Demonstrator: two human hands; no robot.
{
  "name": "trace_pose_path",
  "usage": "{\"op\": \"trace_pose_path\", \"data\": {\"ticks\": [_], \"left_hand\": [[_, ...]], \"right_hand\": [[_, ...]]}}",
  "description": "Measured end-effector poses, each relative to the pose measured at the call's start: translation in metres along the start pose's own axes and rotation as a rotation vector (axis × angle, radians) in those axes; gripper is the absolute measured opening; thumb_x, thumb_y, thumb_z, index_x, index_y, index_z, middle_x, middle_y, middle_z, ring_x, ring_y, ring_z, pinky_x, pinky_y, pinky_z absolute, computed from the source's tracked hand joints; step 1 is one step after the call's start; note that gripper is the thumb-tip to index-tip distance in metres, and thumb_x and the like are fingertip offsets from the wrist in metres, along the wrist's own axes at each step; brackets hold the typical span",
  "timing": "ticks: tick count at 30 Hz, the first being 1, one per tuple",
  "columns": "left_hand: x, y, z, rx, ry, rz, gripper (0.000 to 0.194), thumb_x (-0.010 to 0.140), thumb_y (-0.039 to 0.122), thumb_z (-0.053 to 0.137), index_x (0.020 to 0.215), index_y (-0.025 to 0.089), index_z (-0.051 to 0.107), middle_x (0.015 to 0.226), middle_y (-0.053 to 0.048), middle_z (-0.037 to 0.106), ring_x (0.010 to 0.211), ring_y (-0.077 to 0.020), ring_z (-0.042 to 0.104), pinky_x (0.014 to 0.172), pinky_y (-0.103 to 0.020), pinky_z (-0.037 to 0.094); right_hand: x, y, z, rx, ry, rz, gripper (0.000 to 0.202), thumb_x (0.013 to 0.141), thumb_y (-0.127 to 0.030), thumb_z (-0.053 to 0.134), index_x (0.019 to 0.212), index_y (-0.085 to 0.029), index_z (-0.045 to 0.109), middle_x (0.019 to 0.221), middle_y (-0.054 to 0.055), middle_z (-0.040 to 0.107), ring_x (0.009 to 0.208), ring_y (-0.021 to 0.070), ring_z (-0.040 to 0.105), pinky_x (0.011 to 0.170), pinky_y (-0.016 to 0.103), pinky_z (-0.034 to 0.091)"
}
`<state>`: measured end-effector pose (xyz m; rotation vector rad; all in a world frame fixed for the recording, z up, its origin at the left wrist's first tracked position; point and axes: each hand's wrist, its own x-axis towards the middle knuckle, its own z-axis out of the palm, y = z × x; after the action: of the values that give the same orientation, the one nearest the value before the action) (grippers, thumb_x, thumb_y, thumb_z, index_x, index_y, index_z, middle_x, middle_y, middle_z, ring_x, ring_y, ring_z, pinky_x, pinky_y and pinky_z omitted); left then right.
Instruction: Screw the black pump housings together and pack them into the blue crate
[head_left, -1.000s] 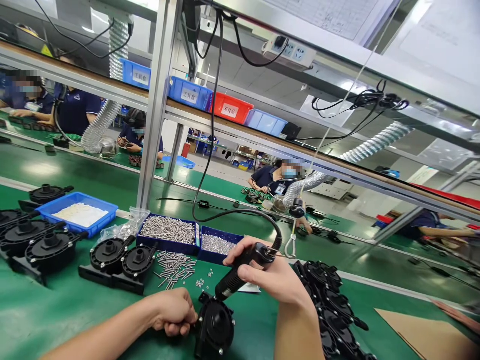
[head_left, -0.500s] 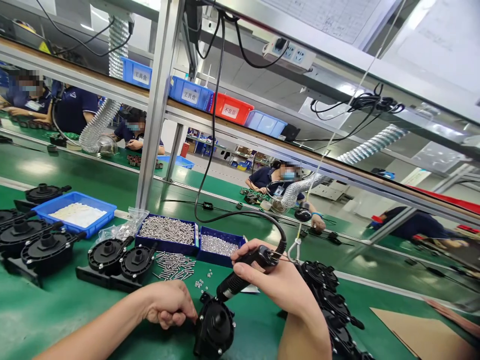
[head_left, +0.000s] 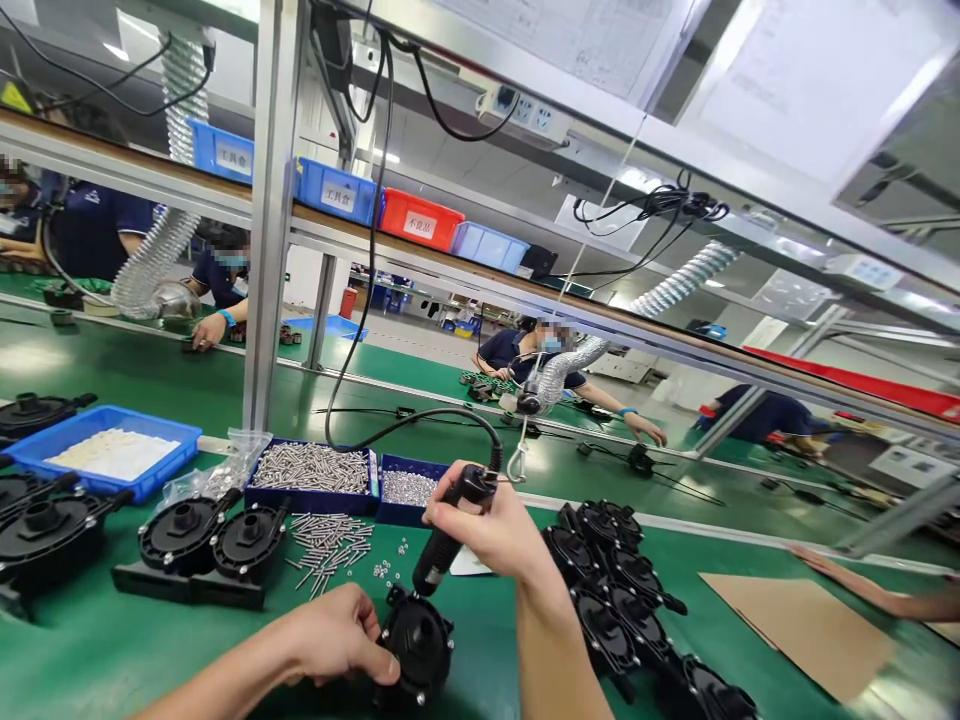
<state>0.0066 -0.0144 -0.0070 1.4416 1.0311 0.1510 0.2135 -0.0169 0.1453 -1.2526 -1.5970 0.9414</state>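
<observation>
- Round black housing [head_left: 417, 650] is on the green bench [head_left: 487, 665], right at the near edge of the view, centre and a touch left. It's basically a disc with a raised stub in the middle, so no strong long axis that I can see.
- The relation that matters: the black driver [head_left: 438, 562] slants down and left out of the right hand, and its nose ends at the housing's far rim, by the small lug up there.
- Left hand [head_left: 330, 635] is the nearer one, right against the housing's left side. Thumb's pressed on the front left rim, fingers curled in, so I'd call it gripping.
- Right hand [head_left: 484, 520] has the driver's barrel wrapped, well above the housing and not touching it. The driver's cable [head_left: 450, 412] loops off the top.
- Just beyond: loose screws [head_left: 330, 545] and a few tiny nuts [head_left: 382, 570], then the screw tray [head_left: 311, 502] and the nut tray [head_left: 401, 514].
- More black housings on both sides: a pair [head_left: 214, 540] to the left, a cluster [head_left: 622, 595] to the right.
- Hard to make out: the bit itself, and whether it's seated. Left fingertips are mostly hidden, and the housing's underside doesn't show.
</observation>
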Motion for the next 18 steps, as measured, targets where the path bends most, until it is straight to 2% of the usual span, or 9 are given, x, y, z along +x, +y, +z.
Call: {"op": "trace_pose_path", "data": {"ticks": [2, 5, 9, 13, 18], "left_hand": [[0.003, -0.002, -0.001, -0.025, 0.005, 0.005, 0.032, 0.054, 0.042, 0.082, 0.06, 0.025, 0.055, 0.043, 0.008, 0.042, 0.039, -0.0096, 0.024, 0.038, -0.029, 0.013], [0.006, -0.004, -0.001, -0.055, 0.01, 0.008, 0.031, 0.053, 0.04, 0.081, 0.062, 0.025, 0.056, 0.045, 0.008, 0.045, 0.041, -0.0099, 0.026, 0.04, -0.03, 0.011], [0.006, -0.004, -0.001, -0.04, 0.006, -0.01, 0.034, 0.054, 0.041, 0.082, 0.065, 0.026, 0.054, 0.046, 0.008, 0.045, 0.043, -0.0104, 0.026, 0.043, -0.029, 0.011], [0.005, -0.006, -0.001, -0.067, 0.0, -0.001, 0.039, 0.053, 0.044, 0.084, 0.067, 0.025, 0.054, 0.05, 0.008, 0.048, 0.046, -0.011, 0.032, 0.048, -0.029, 0.015], [0.004, -0.005, -0.003, -0.067, -0.066, 0.043, 0.041, 0.056, 0.05, 0.085, 0.062, 0.024, 0.054, 0.05, 0.007, 0.047, 0.046, -0.0101, 0.03, 0.05, -0.03, 0.015]], "right_hand": [[0.004, 0.005, 0.006, 0.056, 0.051, -0.073, 0.015, 0.072, -0.027, 0.081, 0.077, -0.02, 0.069, 0.069, 0.003, 0.075, 0.07, 0.0244, 0.073, 0.068, 0.034, 0.056], [0.003, 0.011, 0.017, 0.241, 0.079, -0.261, 0.015, 0.074, -0.024, 0.082, 0.078, -0.021, 0.067, 0.07, 0.002, 0.075, 0.072, 0.0268, 0.078, 0.069, 0.036, 0.059], [-0.004, 0.011, 0.027, 0.438, 0.109, -0.443, 0.019, 0.08, -0.025, 0.085, 0.083, -0.021, 0.067, 0.071, 0.0, 0.073, 0.064, 0.0239, 0.078, 0.065, 0.034, 0.059], [-0.007, 0.008, 0.03, 0.532, 0.023, -0.428, 0.022, 0.08, -0.024, 0.088, 0.084, -0.02, 0.067, 0.07, 0.0, 0.073, 0.063, 0.023, 0.078, 0.061, 0.03, 0.057], [-0.008, 0.01, 0.034, 0.583, -0.065, -0.395, 0.023, 0.081, -0.024, 0.09, 0.087, -0.02, 0.068, 0.071, 0.001, 0.075, 0.066, 0.0238, 0.079, 0.064, 0.03, 0.058]]}}
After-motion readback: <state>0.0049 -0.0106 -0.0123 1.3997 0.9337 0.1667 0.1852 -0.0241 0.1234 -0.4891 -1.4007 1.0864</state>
